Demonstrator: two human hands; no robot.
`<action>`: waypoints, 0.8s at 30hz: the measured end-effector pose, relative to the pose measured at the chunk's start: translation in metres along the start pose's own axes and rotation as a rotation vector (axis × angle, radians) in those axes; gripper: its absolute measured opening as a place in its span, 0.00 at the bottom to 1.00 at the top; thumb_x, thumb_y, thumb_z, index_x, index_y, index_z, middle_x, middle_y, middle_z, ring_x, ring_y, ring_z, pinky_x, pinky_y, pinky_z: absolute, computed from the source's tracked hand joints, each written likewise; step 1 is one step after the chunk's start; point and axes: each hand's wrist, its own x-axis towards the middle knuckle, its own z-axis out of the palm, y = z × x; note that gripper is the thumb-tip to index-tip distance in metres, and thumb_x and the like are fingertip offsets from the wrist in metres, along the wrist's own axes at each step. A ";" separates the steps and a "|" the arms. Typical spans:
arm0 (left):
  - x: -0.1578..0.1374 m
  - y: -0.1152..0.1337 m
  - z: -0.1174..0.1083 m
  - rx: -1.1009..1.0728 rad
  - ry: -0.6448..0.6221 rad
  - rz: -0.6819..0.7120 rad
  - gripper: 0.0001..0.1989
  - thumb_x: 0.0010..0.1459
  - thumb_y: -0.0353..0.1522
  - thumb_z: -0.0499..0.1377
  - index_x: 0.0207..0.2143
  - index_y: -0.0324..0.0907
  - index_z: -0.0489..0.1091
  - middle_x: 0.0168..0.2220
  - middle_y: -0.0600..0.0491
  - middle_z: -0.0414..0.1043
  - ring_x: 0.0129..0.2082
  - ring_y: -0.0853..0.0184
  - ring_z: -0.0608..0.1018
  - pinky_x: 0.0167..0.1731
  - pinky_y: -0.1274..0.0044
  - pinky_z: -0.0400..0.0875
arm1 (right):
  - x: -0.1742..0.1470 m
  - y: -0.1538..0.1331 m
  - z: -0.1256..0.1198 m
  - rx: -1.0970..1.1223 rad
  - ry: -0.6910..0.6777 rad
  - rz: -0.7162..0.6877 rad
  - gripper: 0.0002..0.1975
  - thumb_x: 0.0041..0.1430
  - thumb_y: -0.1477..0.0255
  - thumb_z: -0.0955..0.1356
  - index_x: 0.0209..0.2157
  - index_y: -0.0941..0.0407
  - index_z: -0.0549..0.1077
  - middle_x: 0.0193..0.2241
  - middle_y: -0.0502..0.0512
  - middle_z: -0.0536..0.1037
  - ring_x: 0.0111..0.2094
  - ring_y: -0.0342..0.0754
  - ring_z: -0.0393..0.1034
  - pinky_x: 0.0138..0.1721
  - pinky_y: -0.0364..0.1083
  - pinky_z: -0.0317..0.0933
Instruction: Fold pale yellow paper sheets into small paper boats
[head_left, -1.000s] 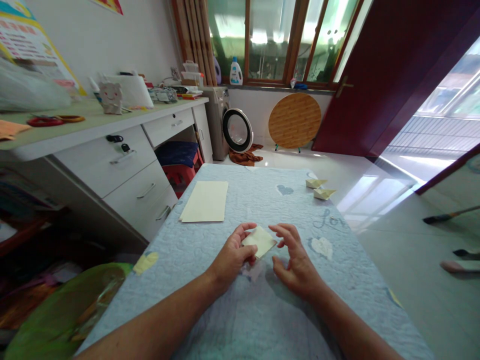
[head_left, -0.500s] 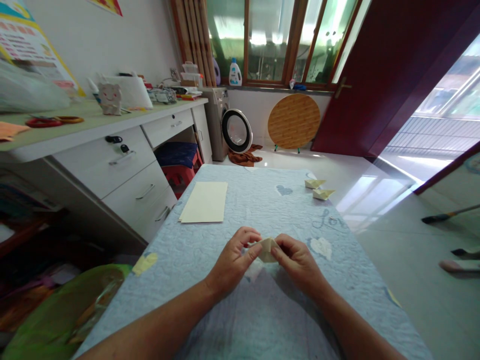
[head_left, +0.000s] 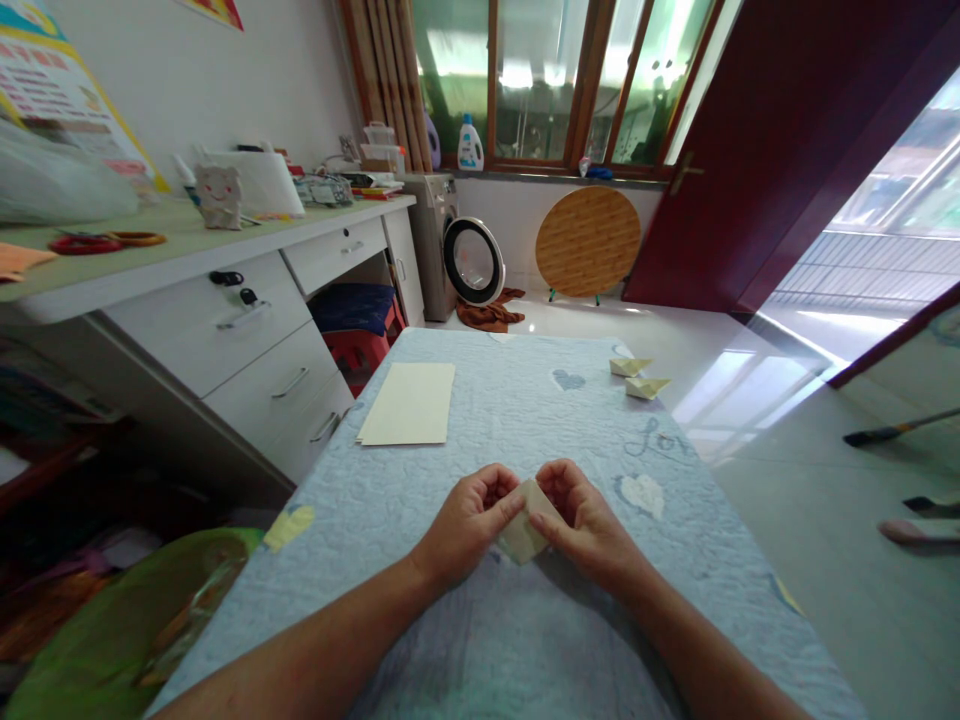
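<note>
A small piece of folded pale-yellow paper (head_left: 527,530) is held between my two hands, just above the front part of the cloth-covered table (head_left: 480,640). My left hand (head_left: 472,518) pinches its left edge, thumb on the near face and fingers curled behind. On the right edge, my right hand (head_left: 589,520) grips it the same way. The paper shows a diamond-like outline; its far side is hidden by my fingers. Two folded paper boats (head_left: 646,387) sit at the table's far right corner. A stack of pale-yellow sheets (head_left: 411,405) lies at the far left.
Left of the table stands a white desk (head_left: 247,310) with scissors (head_left: 90,242) on top. A green basket (head_left: 112,640) is at lower left. Beyond the table are a red stool (head_left: 360,350), a washing machine (head_left: 435,250) with its door open, and a round wooden tabletop (head_left: 589,240).
The folded paper has turned in my hands, now showing a taller diamond-shaped face that points down toward me. Both hands have shifted their grip slightly. The boats and sheets stay put.
</note>
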 end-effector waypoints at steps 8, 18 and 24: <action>0.003 -0.004 -0.002 -0.040 0.002 -0.009 0.17 0.55 0.44 0.65 0.31 0.39 0.68 0.27 0.57 0.68 0.27 0.72 0.69 0.28 0.81 0.63 | -0.002 -0.002 0.003 -0.452 0.128 -0.146 0.07 0.54 0.74 0.69 0.34 0.53 0.65 0.29 0.49 0.69 0.30 0.45 0.63 0.32 0.44 0.57; 0.000 -0.001 0.003 0.037 -0.040 -0.036 0.18 0.59 0.45 0.61 0.34 0.38 0.71 0.26 0.56 0.69 0.25 0.72 0.69 0.26 0.80 0.62 | -0.002 -0.010 0.004 -0.415 0.130 -0.281 0.07 0.59 0.76 0.64 0.27 0.53 0.64 0.37 0.55 0.72 0.35 0.47 0.68 0.35 0.45 0.62; 0.002 -0.005 0.003 0.128 0.032 -0.026 0.17 0.57 0.45 0.61 0.30 0.38 0.69 0.24 0.57 0.66 0.24 0.71 0.67 0.24 0.80 0.60 | -0.002 -0.008 0.005 -0.402 0.156 -0.271 0.06 0.57 0.77 0.65 0.27 0.54 0.65 0.38 0.55 0.71 0.35 0.46 0.67 0.35 0.44 0.62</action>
